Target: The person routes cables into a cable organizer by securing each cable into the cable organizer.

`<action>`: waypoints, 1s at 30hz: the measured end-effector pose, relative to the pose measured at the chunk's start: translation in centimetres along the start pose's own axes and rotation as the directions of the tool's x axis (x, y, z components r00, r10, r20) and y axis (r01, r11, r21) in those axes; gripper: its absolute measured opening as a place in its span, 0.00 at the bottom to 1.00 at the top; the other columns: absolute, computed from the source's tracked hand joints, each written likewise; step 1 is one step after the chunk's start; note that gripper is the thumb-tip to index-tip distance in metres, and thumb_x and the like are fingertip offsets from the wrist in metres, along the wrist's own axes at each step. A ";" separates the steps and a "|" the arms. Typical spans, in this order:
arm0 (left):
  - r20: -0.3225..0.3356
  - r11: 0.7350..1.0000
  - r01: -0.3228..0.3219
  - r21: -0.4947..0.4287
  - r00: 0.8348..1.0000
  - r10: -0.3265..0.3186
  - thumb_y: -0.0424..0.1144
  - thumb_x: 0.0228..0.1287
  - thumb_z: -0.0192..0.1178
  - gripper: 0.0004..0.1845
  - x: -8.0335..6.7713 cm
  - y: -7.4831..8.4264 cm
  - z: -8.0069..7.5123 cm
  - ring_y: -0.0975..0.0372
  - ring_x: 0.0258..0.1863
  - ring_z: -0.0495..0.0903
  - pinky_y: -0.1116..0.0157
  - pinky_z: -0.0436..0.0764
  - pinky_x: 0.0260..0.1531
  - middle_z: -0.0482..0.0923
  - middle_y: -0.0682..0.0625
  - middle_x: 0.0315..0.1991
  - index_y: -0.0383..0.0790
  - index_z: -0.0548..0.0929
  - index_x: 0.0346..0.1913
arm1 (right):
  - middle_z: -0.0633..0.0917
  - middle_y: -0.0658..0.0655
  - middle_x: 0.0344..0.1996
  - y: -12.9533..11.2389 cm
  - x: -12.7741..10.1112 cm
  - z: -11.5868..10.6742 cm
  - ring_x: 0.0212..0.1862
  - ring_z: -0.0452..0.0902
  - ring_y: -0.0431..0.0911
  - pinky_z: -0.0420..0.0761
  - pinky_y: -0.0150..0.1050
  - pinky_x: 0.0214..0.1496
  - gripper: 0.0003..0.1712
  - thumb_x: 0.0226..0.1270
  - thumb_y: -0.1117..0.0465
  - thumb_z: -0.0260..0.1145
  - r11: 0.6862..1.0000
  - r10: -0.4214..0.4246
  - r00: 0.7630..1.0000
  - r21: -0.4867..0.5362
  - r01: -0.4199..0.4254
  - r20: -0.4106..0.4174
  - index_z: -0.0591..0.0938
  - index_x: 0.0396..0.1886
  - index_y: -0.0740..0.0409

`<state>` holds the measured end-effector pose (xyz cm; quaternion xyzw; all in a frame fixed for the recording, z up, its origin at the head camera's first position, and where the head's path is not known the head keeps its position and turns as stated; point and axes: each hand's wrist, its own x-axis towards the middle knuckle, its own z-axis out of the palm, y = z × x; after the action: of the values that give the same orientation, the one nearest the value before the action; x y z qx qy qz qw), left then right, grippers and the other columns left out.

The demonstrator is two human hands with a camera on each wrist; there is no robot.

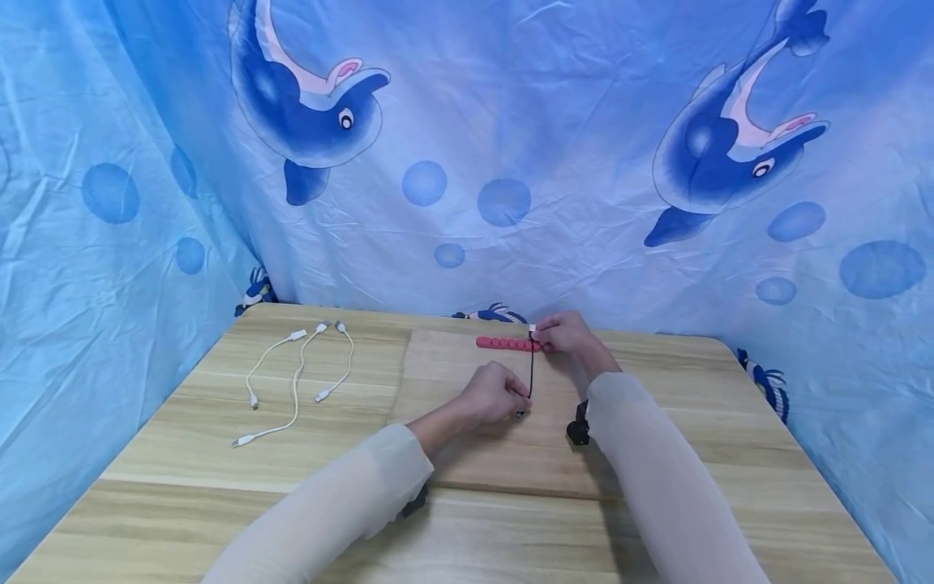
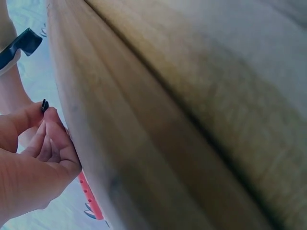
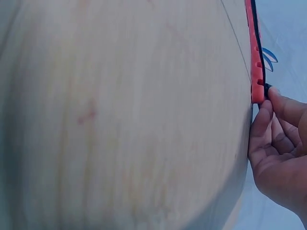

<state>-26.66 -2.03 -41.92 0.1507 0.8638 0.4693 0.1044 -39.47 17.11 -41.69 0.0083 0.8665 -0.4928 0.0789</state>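
A short black cable [image 1: 532, 371] runs nearly straight between the two hands, crossing the right end of a red slotted cable holder [image 1: 503, 344]. My left hand [image 1: 496, 393] pinches its near end between thumb and forefinger, low over the wooden board [image 1: 503, 466]. In the left wrist view a small dark tip [image 2: 44, 105] of the cable pokes out from the fingertips. At the far end, my right hand [image 1: 563, 332] pinches the cable by its connector, just behind the holder. The right wrist view shows the fingertips right beside the holder's [image 3: 256, 88] end.
Three white cables lie apart on the table's left side: one on the left [image 1: 259, 365], a longer one [image 1: 296, 389] and one on the right [image 1: 350, 361]. A blue dolphin-print curtain [image 1: 467, 146] hangs behind the table. Black devices [image 1: 578, 426] sit at the wrists.
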 end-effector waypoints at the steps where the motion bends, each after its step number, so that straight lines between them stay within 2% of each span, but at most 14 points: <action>1: 0.001 1.000 0.000 0.003 1.000 0.000 0.32 0.63 0.71 0.03 0.0 0.0 0.0 0.66 0.24 0.77 0.70 0.75 0.23 0.84 0.54 0.23 0.38 0.89 0.32 | 0.85 0.60 0.44 0.0 0.0 0.0 0.39 0.80 0.45 0.82 0.33 0.39 0.11 0.70 0.67 0.69 1.000 0.002 1.000 -0.009 -0.002 -0.003 0.86 0.49 0.67; 11: 0.007 0.999 -0.012 0.042 1.000 0.012 0.32 0.63 0.71 0.03 0.1 0.2 0.1 0.66 0.25 0.78 0.71 0.75 0.24 0.84 0.54 0.23 0.38 0.90 0.32 | 0.85 0.58 0.38 -0.6 -0.1 0.5 0.37 0.79 0.46 0.79 0.33 0.37 0.09 0.69 0.68 0.69 0.998 -0.017 1.000 -0.063 0.016 -0.015 0.86 0.46 0.67; 21: 0.004 0.996 -0.036 0.076 0.999 0.036 0.32 0.62 0.72 0.03 0.4 0.1 0.2 0.66 0.30 0.77 0.71 0.75 0.28 0.83 0.55 0.23 0.39 0.90 0.30 | 0.84 0.56 0.37 -0.9 0.6 0.3 0.40 0.78 0.48 0.77 0.37 0.42 0.08 0.68 0.66 0.70 0.988 0.088 0.996 -0.122 -0.091 -0.031 0.87 0.45 0.63; 25: 0.013 0.996 -0.028 0.086 1.000 0.027 0.33 0.62 0.72 0.03 0.3 0.2 0.1 0.65 0.32 0.77 0.70 0.75 0.32 0.83 0.55 0.24 0.39 0.90 0.30 | 0.86 0.58 0.42 -0.9 0.8 0.2 0.42 0.79 0.47 0.78 0.35 0.43 0.12 0.68 0.66 0.70 0.988 0.097 0.995 -0.120 -0.100 -0.024 0.87 0.49 0.63; 30: 0.010 0.994 -0.026 0.102 1.000 0.025 0.33 0.62 0.73 0.03 0.3 0.0 0.1 0.65 0.33 0.77 0.69 0.76 0.35 0.83 0.55 0.24 0.39 0.91 0.30 | 0.86 0.62 0.51 -0.8 0.6 -0.1 0.43 0.81 0.46 0.80 0.33 0.43 0.16 0.67 0.66 0.71 0.994 0.086 0.996 -0.061 -0.085 0.013 0.86 0.54 0.66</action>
<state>-26.93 -1.82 -41.94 0.1688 0.8841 0.4253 0.0945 -40.10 16.77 -41.08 0.0394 0.8792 -0.4626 0.1070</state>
